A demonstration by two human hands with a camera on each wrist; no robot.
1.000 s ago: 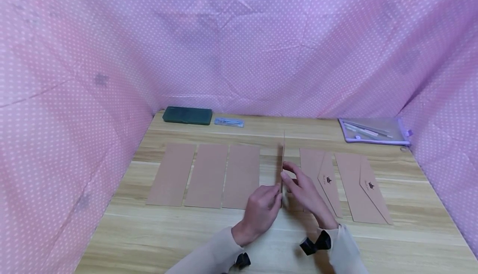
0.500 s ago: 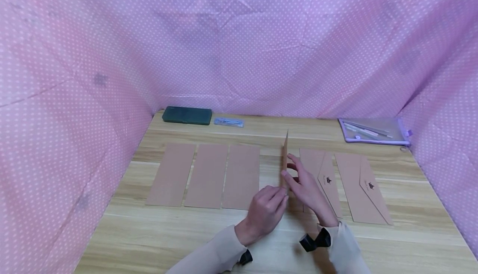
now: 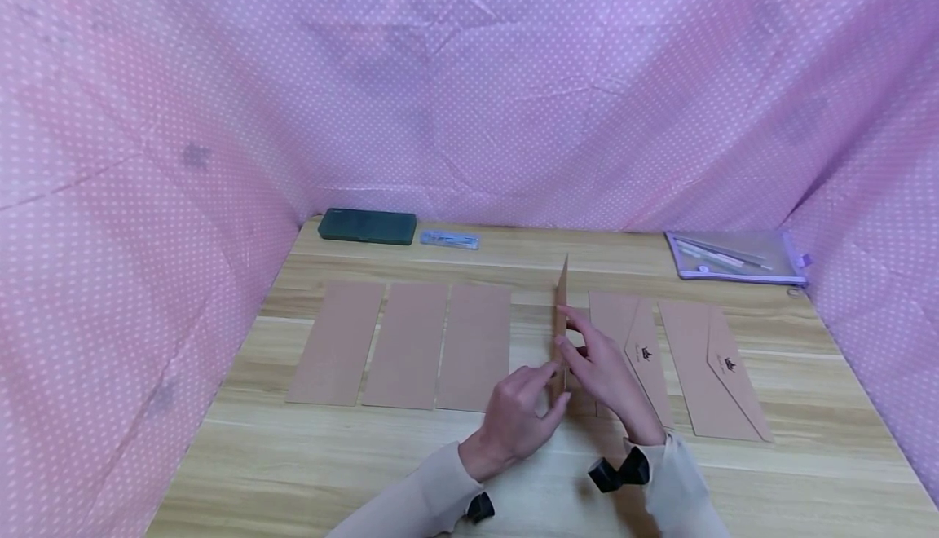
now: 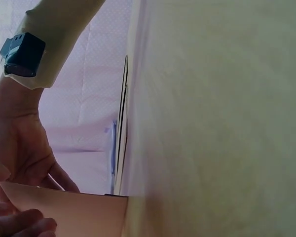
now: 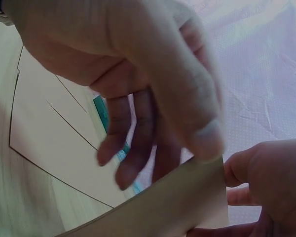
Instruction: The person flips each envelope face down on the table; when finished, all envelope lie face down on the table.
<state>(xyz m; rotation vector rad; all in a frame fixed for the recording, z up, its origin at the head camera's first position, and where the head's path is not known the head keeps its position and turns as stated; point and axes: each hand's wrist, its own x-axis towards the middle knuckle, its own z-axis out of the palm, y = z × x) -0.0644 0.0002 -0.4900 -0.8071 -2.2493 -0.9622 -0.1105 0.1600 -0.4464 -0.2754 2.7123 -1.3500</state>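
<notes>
Fingers of the left hand (image 3: 513,416) are parted from its thumb at the near end of an upright brown envelope (image 3: 559,326), the forefinger by its left face, the thumb just right of it. That forearm slants in from the near left in a pale sleeve (image 3: 411,493). Opposite, the right hand (image 3: 605,371) leans in from the near right, thumb and forefinger at the envelope's upper edge; whether they pinch it, I can't tell. The envelope stands on edge over the wooden table (image 3: 242,456), long axis running near to far. On its left lie three plain envelopes (image 3: 403,346), on its right two flapped envelopes (image 3: 697,359), each flap bearing a black crown (image 3: 646,354) above lettering too small to read. Farther off, a green case (image 3: 367,227) and a blue packet (image 3: 450,240) lie left, a purple-edged pouch (image 3: 763,244) of pens right, before pink dotted cloth (image 3: 469,98).
</notes>
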